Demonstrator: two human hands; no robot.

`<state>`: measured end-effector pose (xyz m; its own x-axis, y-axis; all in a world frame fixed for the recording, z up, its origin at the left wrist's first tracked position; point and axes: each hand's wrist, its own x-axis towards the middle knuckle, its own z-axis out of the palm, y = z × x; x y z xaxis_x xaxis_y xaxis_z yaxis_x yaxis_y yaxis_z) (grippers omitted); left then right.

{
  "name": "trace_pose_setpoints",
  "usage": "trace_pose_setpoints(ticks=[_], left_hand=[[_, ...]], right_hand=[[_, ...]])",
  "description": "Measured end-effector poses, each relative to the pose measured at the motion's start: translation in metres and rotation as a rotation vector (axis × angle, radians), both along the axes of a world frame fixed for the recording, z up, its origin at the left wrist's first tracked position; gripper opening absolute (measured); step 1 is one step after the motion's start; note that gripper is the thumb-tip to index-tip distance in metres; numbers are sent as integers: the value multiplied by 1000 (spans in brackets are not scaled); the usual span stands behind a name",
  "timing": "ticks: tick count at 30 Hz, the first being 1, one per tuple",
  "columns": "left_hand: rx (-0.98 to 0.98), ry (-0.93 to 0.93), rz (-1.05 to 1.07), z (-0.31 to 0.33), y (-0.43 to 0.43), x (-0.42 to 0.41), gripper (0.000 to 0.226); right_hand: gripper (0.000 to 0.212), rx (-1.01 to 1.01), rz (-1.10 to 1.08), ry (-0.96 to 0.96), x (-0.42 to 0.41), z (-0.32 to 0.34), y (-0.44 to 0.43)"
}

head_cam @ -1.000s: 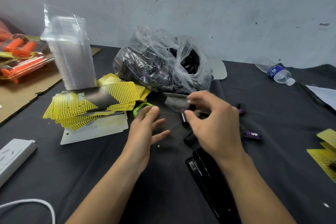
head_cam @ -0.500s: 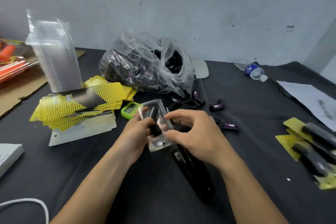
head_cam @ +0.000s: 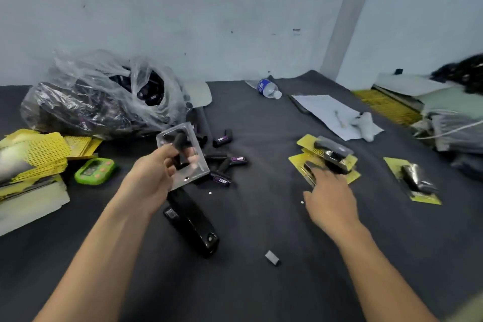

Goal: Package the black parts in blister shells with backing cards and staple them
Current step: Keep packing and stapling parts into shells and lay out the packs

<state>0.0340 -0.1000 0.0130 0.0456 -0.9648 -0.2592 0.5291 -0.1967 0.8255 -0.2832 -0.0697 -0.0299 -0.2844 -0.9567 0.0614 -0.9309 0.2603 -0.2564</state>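
I find finished packs [head_cam: 330, 158] stacked on the counter [head_cam: 261, 290]. My left hand [head_cam: 149, 180] grips a blister shell [head_cam: 201, 168] holding one black part [head_cam: 180, 144]. My right hand [head_cam: 330, 204], fingers [head_cam: 316, 178] loosely extended and empty, reaches the packs. I judge backing card and stapling outstanding; loose parts [head_cam: 224, 165] remain.

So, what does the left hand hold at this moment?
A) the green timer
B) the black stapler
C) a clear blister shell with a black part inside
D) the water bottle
C: the left hand grips the clear blister shell with a black part in it, while the stapler lies on the table, not held.
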Motion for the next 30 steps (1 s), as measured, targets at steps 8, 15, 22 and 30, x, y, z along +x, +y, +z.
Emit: trace_pose_setpoints(ticks=[8,15,22,30], left_hand=[[-66,-231,57,-11,-4,41,30],[25,-135,181,-27,-5,74,25],[59,-163,140,-32,-2,83,34],[8,-322,67,-37,2,96,46]], right_hand=[[37,-241,-85,-484,17,-14,-25],[56,-458,-22,-678,34,-10,-43],[84,-49,692,-618,69,-5,-71],[77,-176,420,-344,75,-15,-82]])
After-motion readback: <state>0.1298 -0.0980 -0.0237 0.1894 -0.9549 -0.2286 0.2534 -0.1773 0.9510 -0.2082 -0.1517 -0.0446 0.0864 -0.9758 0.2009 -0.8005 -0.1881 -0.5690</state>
